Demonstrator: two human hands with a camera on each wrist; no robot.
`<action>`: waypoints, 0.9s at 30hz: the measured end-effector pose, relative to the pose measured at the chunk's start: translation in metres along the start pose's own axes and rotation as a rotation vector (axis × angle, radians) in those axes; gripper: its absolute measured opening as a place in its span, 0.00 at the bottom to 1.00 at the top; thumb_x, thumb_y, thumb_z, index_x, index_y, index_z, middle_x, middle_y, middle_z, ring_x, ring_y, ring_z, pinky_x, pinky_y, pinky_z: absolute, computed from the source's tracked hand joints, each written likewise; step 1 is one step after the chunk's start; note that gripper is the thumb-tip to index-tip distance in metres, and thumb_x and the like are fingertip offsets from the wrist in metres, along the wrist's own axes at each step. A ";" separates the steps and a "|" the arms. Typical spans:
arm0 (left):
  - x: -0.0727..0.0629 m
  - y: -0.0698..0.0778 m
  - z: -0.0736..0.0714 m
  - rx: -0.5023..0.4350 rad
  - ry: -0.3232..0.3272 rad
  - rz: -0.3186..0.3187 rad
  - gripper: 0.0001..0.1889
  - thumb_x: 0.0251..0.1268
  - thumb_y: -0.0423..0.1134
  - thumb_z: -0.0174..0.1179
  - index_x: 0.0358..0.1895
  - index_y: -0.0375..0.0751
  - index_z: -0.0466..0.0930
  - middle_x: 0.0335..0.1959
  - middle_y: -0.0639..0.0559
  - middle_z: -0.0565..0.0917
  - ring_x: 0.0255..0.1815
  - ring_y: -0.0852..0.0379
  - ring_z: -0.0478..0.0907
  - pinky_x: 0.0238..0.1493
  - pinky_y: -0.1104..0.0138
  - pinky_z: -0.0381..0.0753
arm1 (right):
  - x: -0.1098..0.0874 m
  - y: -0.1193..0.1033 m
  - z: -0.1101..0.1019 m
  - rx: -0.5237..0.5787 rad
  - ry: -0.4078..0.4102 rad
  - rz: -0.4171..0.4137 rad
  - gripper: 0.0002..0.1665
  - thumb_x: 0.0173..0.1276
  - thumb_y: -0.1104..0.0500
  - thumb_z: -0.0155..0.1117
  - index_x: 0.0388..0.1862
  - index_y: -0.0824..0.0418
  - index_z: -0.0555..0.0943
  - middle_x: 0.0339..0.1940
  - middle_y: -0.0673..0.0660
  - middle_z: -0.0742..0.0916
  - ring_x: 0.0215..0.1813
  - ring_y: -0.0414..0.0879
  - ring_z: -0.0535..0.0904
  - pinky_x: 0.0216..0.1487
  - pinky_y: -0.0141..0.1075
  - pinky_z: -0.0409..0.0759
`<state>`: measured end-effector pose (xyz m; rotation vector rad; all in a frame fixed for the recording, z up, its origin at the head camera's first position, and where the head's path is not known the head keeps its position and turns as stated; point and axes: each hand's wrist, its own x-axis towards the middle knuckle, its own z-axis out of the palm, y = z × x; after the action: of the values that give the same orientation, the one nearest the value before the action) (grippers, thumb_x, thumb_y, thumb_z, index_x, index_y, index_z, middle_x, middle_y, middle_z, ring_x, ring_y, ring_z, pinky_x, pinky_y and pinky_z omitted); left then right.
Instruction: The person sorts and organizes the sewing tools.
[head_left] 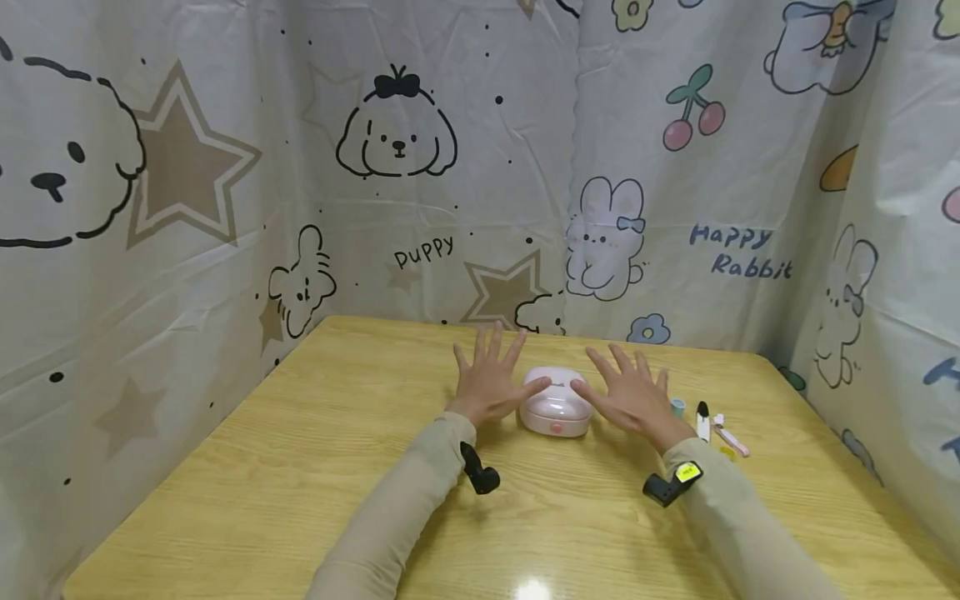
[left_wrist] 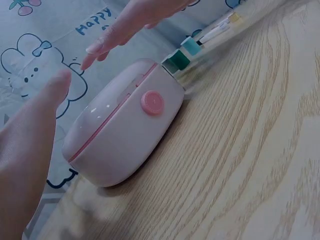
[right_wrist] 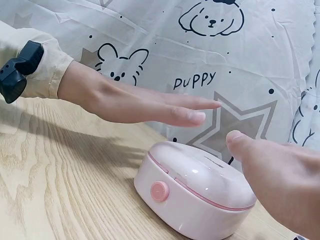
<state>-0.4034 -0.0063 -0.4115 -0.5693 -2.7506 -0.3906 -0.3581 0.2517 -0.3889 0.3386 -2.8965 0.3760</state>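
A glossy pale pink case (head_left: 557, 403) with a rounded lid and a pink round button (left_wrist: 152, 103) on its front stands on the wooden table. Its lid is down. My left hand (head_left: 489, 385) hovers at the case's left with fingers straight and spread. On the other side, my right hand (head_left: 632, 395) is held the same way, palm down. Both thumbs point inward over the lid; in the right wrist view the left hand (right_wrist: 145, 102) appears apart from the case (right_wrist: 195, 187). Neither hand holds anything.
Right of the case lie a light blue cap-like piece (head_left: 678, 407), a white tool with a black tip (head_left: 702, 421), a pink-handled brush-like item (head_left: 731, 436) and a small yellow piece (head_left: 727, 453). A dark green block (left_wrist: 179, 60) shows beside the case. Printed curtains (head_left: 420, 208) surround the table.
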 end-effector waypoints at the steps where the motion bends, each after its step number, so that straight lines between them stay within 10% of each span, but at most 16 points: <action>1: 0.000 0.001 0.001 -0.026 -0.003 0.015 0.54 0.62 0.86 0.33 0.86 0.60 0.40 0.85 0.40 0.39 0.83 0.35 0.29 0.68 0.25 0.30 | 0.000 0.000 0.001 0.006 0.003 -0.006 0.53 0.73 0.20 0.38 0.85 0.50 0.57 0.84 0.69 0.54 0.79 0.79 0.40 0.64 0.82 0.34; 13: -0.007 0.006 0.009 -0.542 -0.156 0.036 0.75 0.43 0.70 0.78 0.86 0.46 0.34 0.83 0.44 0.56 0.80 0.45 0.57 0.74 0.33 0.42 | 0.004 -0.005 0.010 0.152 0.113 -0.176 0.43 0.78 0.32 0.51 0.81 0.54 0.66 0.80 0.69 0.64 0.79 0.71 0.54 0.69 0.76 0.50; 27: -0.015 0.005 0.033 -0.519 -0.173 0.015 0.76 0.37 0.70 0.81 0.83 0.33 0.44 0.78 0.42 0.66 0.74 0.44 0.67 0.75 0.36 0.33 | 0.004 -0.012 0.040 0.379 0.211 -0.287 0.42 0.71 0.40 0.66 0.79 0.55 0.68 0.80 0.67 0.65 0.78 0.70 0.56 0.68 0.73 0.59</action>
<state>-0.3965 0.0038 -0.4461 -0.7745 -2.7998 -1.1159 -0.3657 0.2290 -0.4236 0.7156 -2.5112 0.8530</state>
